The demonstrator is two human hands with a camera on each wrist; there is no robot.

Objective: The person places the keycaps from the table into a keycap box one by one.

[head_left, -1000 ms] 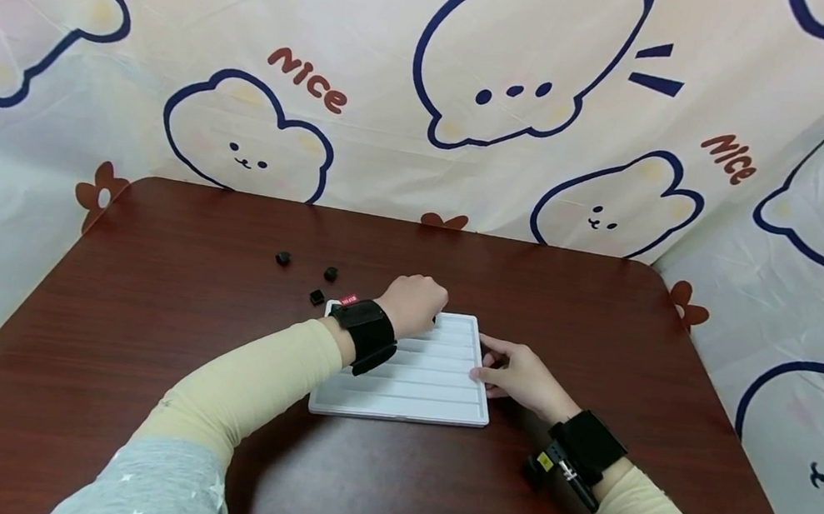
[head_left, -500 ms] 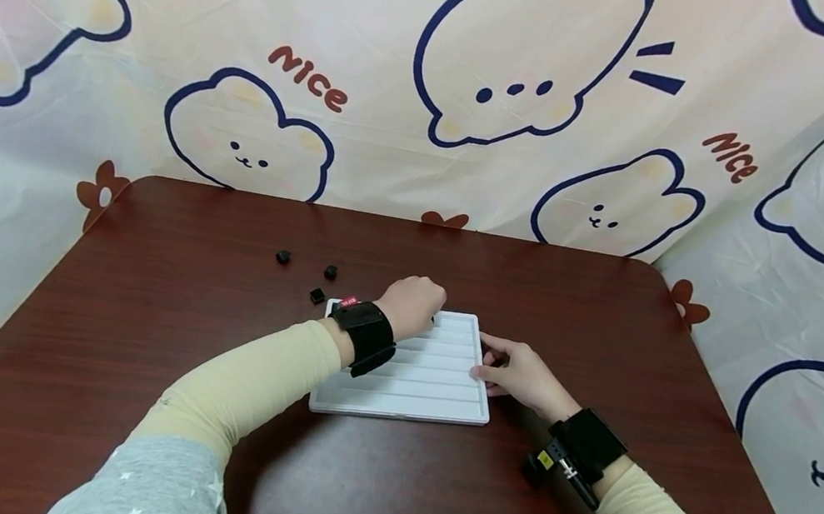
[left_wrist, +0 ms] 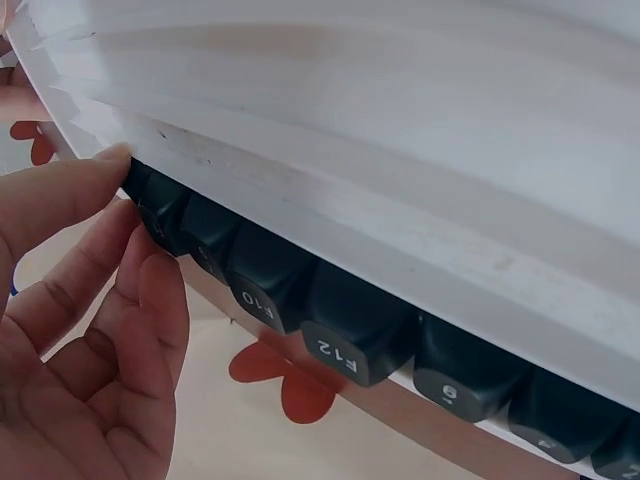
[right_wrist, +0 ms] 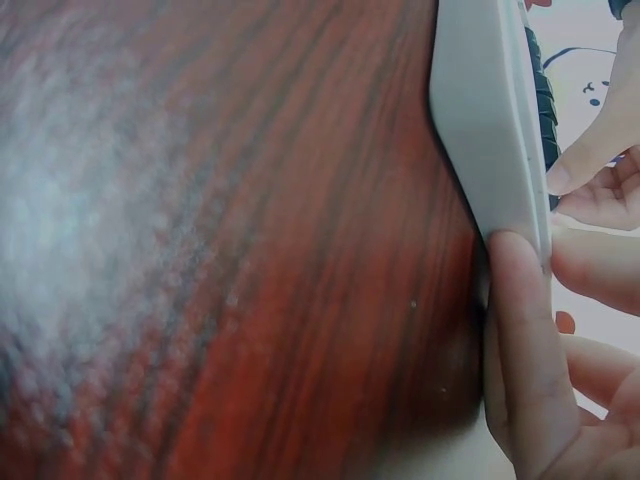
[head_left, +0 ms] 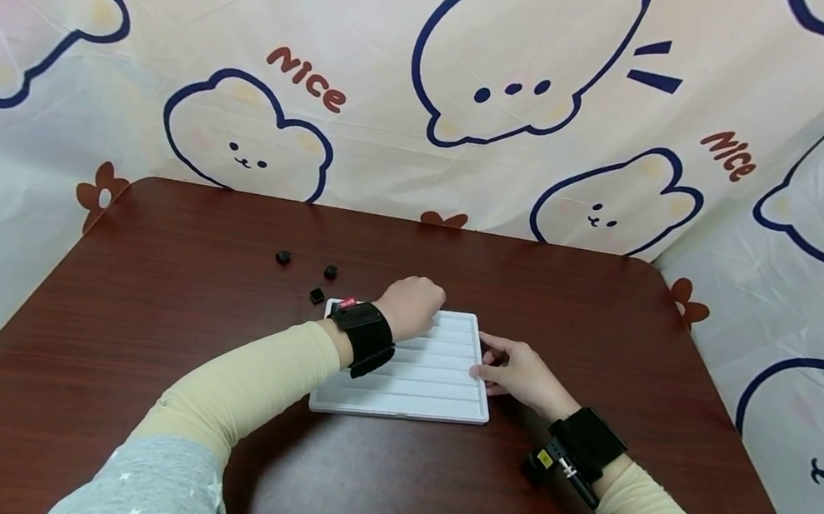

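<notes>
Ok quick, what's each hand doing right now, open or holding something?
Left hand: closed, pinching a dark keycap at the row's end.
Right hand: closed, gripping the white tray by its right edge.
</notes>
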